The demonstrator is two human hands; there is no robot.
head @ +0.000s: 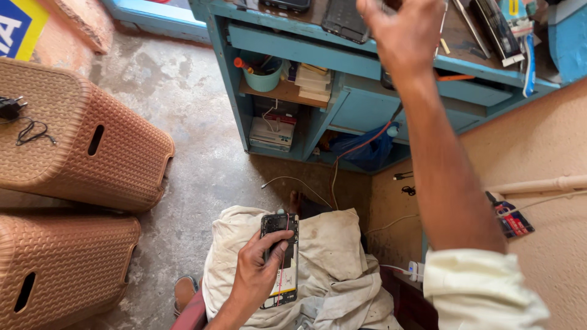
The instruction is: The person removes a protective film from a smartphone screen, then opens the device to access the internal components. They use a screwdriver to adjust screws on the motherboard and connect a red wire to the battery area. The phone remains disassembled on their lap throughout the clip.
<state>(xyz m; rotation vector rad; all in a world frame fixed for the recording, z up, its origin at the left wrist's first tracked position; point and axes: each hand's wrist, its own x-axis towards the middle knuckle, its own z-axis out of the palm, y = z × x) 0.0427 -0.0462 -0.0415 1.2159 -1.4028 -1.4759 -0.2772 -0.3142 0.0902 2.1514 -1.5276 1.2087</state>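
My left hand (pixel 257 269) holds an opened smartphone (pixel 282 241) with its back cover off, so the inner boards and battery show. It rests above a dirty white cloth (pixel 324 250) spread over my lap. My right hand (pixel 400 36) is raised far forward over the top of the blue workbench (pixel 367 61), its fingers curled among tools and phone parts lying there. Whether the right hand's fingers grip anything is hidden. A cream sleeve (pixel 483 290) covers my right upper arm.
Two brown woven plastic stools (pixel 79 140) stand at the left, with a black cable and adapter (pixel 18 119) on one. The bench shelves hold a teal cup (pixel 264 76), small boxes (pixel 313 82) and a white box (pixel 272 133). Wires trail on the concrete floor (pixel 195 110). A peach wall (pixel 538 159) is on the right.
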